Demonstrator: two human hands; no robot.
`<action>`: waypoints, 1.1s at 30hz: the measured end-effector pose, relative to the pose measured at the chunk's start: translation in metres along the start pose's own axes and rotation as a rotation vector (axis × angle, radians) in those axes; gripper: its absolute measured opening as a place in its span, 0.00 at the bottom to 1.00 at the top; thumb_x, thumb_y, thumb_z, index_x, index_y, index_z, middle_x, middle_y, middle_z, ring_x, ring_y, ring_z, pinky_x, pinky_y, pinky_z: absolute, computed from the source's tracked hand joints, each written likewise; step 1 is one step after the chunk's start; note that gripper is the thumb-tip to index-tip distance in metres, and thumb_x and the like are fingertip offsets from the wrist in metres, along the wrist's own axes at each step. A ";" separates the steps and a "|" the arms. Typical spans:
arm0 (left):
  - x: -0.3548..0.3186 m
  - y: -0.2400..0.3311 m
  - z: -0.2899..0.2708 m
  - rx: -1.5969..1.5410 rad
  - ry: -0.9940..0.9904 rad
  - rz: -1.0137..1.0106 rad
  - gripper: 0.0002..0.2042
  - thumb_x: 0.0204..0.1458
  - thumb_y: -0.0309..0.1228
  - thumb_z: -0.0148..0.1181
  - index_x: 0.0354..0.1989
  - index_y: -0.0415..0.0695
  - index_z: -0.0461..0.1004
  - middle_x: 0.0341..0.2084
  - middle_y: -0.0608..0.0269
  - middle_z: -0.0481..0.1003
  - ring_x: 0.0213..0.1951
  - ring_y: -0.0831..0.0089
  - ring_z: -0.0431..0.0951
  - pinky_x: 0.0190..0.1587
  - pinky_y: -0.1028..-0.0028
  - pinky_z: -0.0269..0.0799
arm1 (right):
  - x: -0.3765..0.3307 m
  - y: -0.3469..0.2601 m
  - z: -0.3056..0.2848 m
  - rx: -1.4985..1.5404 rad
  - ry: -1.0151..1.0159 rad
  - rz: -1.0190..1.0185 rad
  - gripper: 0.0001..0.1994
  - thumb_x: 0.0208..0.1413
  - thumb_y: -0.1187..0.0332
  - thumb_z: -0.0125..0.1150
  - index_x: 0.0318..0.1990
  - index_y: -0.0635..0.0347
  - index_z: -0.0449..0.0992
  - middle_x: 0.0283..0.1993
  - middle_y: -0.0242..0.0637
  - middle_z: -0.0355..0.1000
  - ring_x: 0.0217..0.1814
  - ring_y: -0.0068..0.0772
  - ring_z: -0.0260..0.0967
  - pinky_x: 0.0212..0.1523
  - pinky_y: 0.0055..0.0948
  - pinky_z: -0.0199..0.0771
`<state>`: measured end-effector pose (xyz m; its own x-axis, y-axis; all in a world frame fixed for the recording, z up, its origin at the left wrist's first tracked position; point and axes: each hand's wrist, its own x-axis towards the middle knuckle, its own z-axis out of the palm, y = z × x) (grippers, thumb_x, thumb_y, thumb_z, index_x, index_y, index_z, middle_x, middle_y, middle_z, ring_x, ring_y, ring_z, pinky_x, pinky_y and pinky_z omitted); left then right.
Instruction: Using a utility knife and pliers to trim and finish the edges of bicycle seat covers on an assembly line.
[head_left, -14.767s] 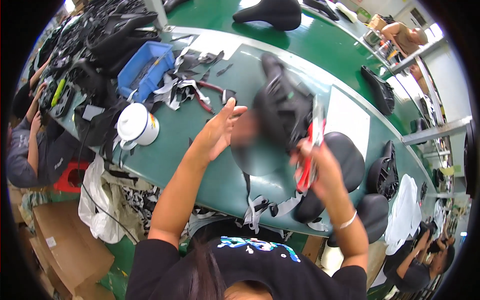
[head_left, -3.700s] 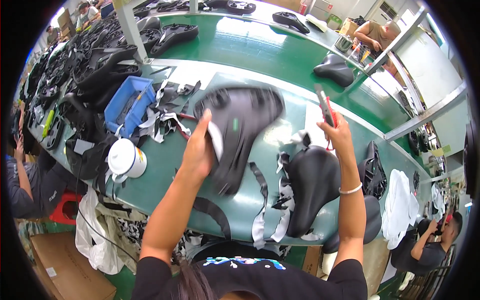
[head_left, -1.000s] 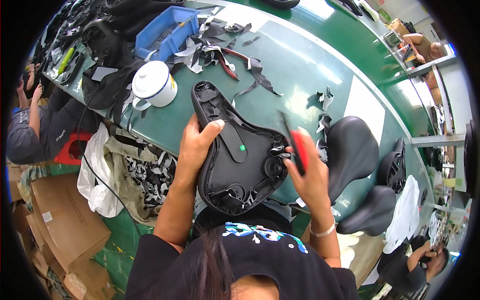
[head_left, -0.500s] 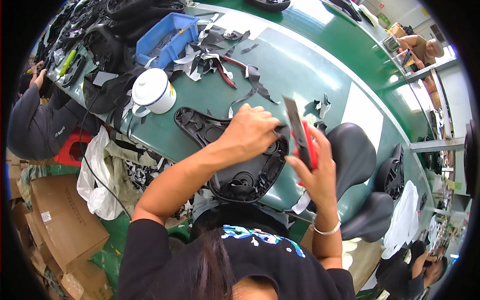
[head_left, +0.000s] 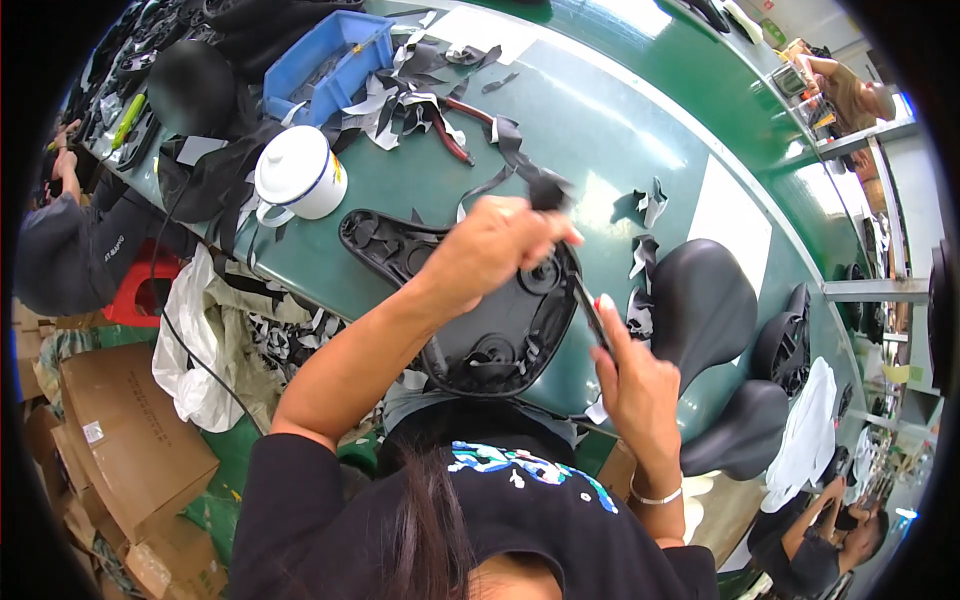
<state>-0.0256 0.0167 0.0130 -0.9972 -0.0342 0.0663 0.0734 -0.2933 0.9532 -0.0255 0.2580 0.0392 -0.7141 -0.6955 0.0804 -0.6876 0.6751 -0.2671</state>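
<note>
Seat (head_left: 482, 338), nose far-left; our right grip (head_left: 640, 388) clenches knife (head_left: 592, 314), blade at wide end's right edge; left grip (head_left: 490, 247) pinches dark strip (head_left: 548, 190).

At the centre, the overturned black saddle (head_left: 482, 332) shows a matt, plastic-looking underside, smooth in its flat middle. The narrow dark blade (head_left: 588, 304) looks metallic. Right of centre, the rounded black seat (head_left: 705, 300) has a smooth, leather-like cover with a soft sheen. The green tabletop (head_left: 600, 135) is glossy. At upper left, the lidded white mug (head_left: 318, 180) resembles shiny enamel; the open blue rectangular bin (head_left: 300, 98), smooth plastic.
</note>
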 end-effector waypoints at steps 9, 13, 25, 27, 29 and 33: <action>0.007 -0.001 -0.031 -1.059 0.043 0.311 0.17 0.60 0.37 0.47 0.19 0.45 0.66 0.17 0.66 0.68 0.24 0.79 0.69 0.25 0.78 0.61 | -0.007 -0.030 0.006 0.032 0.058 0.148 0.27 0.57 0.63 0.56 0.64 0.51 0.59 0.17 0.36 0.64 0.15 0.41 0.65 0.16 0.38 0.61; 0.004 0.016 -0.002 0.128 0.079 0.185 0.06 0.56 0.30 0.53 0.32 0.41 0.67 0.22 0.63 0.70 0.22 0.70 0.71 0.27 0.71 0.66 | 0.021 -0.009 0.011 -0.012 0.062 0.092 0.26 0.56 0.63 0.57 0.63 0.48 0.61 0.20 0.38 0.68 0.16 0.42 0.66 0.17 0.37 0.62; 0.019 0.008 -0.029 1.175 -0.118 0.356 0.13 0.37 0.21 0.55 0.35 0.40 0.66 0.28 0.54 0.70 0.33 0.54 0.72 0.37 0.62 0.69 | 0.050 0.012 0.008 -0.173 0.024 -0.083 0.26 0.52 0.64 0.61 0.61 0.43 0.67 0.23 0.36 0.71 0.18 0.40 0.66 0.20 0.34 0.63; 0.025 0.010 -0.026 1.169 -0.085 0.400 0.12 0.36 0.22 0.57 0.33 0.40 0.68 0.26 0.55 0.71 0.31 0.55 0.73 0.34 0.62 0.70 | 0.046 0.008 0.008 -0.167 0.026 -0.069 0.26 0.52 0.64 0.61 0.61 0.44 0.66 0.21 0.36 0.68 0.17 0.40 0.64 0.19 0.35 0.62; 0.026 -0.001 -0.029 1.114 0.010 0.473 0.10 0.38 0.23 0.59 0.32 0.40 0.70 0.25 0.57 0.72 0.29 0.60 0.74 0.32 0.65 0.70 | 0.039 0.000 0.009 -0.161 0.028 -0.045 0.27 0.52 0.65 0.61 0.62 0.44 0.65 0.19 0.36 0.66 0.16 0.40 0.63 0.19 0.35 0.60; 0.034 0.004 -0.026 0.818 0.430 0.502 0.05 0.46 0.27 0.63 0.29 0.41 0.73 0.23 0.64 0.76 0.24 0.78 0.72 0.26 0.73 0.68 | 0.012 -0.017 0.003 -0.135 0.003 0.009 0.28 0.54 0.63 0.58 0.64 0.51 0.61 0.17 0.34 0.65 0.13 0.37 0.64 0.15 0.34 0.60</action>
<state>-0.0589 -0.0106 0.0117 -0.7546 -0.3560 0.5512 0.2859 0.5778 0.7645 -0.0221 0.2377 0.0422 -0.7208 -0.6883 0.0819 -0.6923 0.7087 -0.1360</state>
